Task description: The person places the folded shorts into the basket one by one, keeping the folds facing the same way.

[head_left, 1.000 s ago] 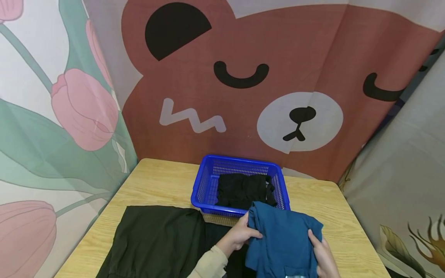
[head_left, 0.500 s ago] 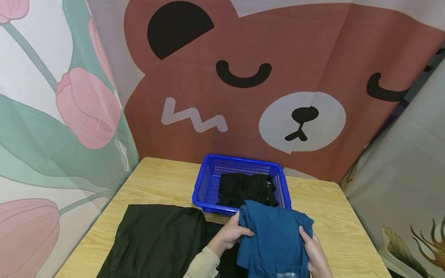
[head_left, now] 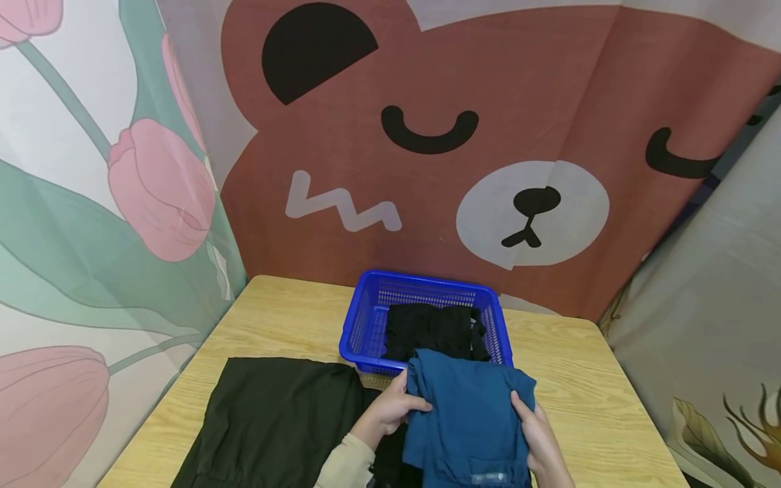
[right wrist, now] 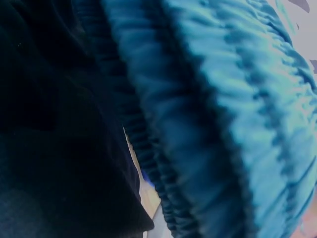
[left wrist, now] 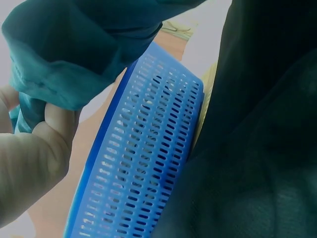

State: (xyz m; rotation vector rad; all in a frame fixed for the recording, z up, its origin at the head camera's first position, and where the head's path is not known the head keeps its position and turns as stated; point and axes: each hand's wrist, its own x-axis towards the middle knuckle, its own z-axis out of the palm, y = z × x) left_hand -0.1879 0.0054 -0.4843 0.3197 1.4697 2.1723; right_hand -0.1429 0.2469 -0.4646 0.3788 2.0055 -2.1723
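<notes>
Both hands hold a folded blue garment [head_left: 470, 420] up in front of the basket. My left hand [head_left: 390, 410] pinches its left edge, thumb on top; in the left wrist view the fingers of this hand [left wrist: 34, 153] go up under the hanging cloth [left wrist: 64, 74]. On the other side, my right hand [head_left: 539, 437] grips the right edge with its thumb over the front. A gathered elastic band [right wrist: 218, 119] on the garment fills much of the right wrist view. A light patch shows near the lower front. Most fingers are hidden behind the cloth.
A blue plastic basket [head_left: 346, 342] with black folded clothing [head_left: 427, 332] inside stands at the back of the wooden table [head_left: 579, 379]. A dark green garment [head_left: 281, 413] lies spread at the left front. Black cloth [head_left: 390, 451] shows beneath my left hand.
Both hands have shifted left with the blue garment, which now overlaps more of the black cloth below. The basket and the dark green garment have stayed in place.
</notes>
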